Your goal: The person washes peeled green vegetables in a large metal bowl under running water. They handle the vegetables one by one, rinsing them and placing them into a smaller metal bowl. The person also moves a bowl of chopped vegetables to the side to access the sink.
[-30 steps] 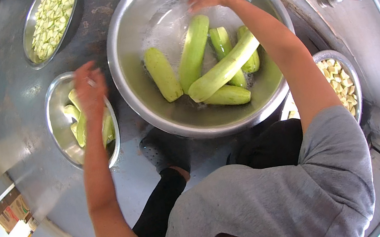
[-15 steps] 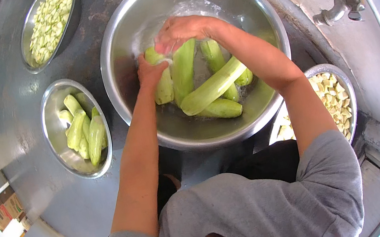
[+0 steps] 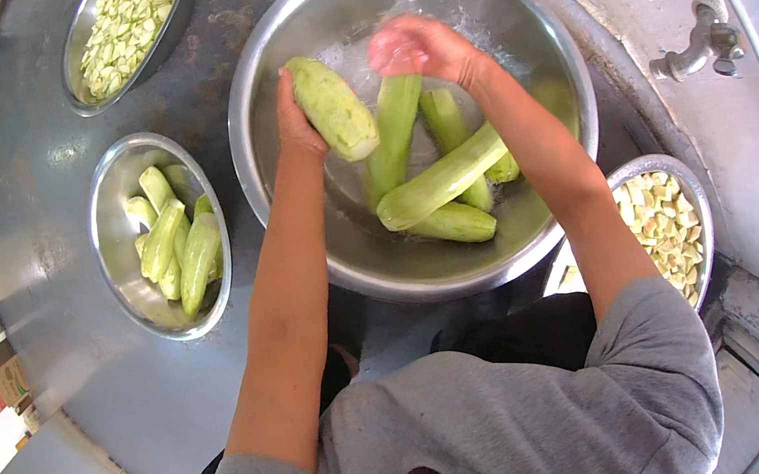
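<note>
My left hand (image 3: 296,122) grips a thick, pale green gourd (image 3: 333,108) along its left side, holding it tilted above a large steel basin (image 3: 259,40). To the right, my right hand (image 3: 423,49) is wet and loosely cupped, palm partly turned up, with nothing in it. It is just above the top end of a long gourd (image 3: 394,133) that leans in the basin. Another gourd (image 3: 441,180) lies slantwise across several more at the near side, among them a short one (image 3: 456,222). Shallow water wets the basin's bottom.
Left of the basin stands a steel bowl (image 3: 111,259) of peeled-looking gourds. Cut green pieces (image 3: 135,31) fill another bowl at the far left. Near my right elbow a bowl holds pale chunks (image 3: 667,227). A metal tap (image 3: 706,42) juts from the right wall.
My left hand has lifted its gourd from the basin's bottom and tilted it. My right hand has come off that gourd and moved right. The whole view has shifted slightly.
</note>
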`<state>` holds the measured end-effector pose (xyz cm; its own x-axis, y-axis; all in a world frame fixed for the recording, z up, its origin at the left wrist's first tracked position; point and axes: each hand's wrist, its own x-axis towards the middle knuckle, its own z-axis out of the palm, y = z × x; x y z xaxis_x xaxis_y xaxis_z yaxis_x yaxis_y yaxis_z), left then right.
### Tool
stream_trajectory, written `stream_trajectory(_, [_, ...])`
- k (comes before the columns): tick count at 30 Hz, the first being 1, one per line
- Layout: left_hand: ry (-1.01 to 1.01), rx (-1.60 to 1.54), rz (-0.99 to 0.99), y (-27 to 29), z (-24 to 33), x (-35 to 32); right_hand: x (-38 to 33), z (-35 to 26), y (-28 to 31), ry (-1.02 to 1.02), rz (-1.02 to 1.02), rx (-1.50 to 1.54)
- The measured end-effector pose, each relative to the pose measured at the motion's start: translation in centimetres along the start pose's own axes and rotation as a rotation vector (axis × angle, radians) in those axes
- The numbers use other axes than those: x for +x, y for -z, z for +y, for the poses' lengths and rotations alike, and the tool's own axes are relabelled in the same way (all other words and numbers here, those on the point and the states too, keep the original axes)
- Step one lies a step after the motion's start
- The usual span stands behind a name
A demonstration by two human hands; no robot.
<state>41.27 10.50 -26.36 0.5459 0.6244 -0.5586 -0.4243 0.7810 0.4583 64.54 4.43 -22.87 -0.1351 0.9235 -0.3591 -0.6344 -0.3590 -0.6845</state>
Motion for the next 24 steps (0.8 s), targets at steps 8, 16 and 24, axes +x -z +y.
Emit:
stream_trajectory(8, [-0.058, -0.095, 0.255, -7.8, -4.1, 0.1, -8.5, 3.8, -9.7, 0.365, 0.342, -2.129])
stream_trajectory(16, [-0.148, 0.016, -0.284, -5.3, -1.3, 0.2, -11.8, 2.0, -7.9, -0.037, 0.127, -0.705])
stream_trajectory(24, [-0.381, 0.316, 0.267, -10.4, -5.0, 0.1, -10.4, 3.7, -4.7, 0.341, 0.382, -1.384])
